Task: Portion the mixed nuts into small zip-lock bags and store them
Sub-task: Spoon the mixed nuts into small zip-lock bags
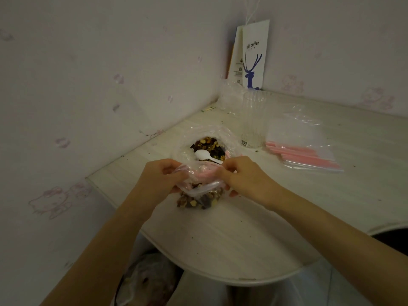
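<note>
A small zip-lock bag [199, 195] with mixed nuts in its bottom stands on the table [254, 239] in front of me. My left hand [159, 177] pinches the left end of its pink zip strip, and my right hand [240, 175] pinches the right end. Behind it lies a large open clear bag of mixed nuts [207, 144], with a white plastic spoon [206, 155] resting in it.
A pile of flat zip-lock bags with pink strips [304, 155] lies to the right. A clear plastic cup [254, 120] stands behind the nuts. A coffee paper bag [254, 56] leans in the wall corner. A bin with a plastic liner [148, 281] sits below the table edge.
</note>
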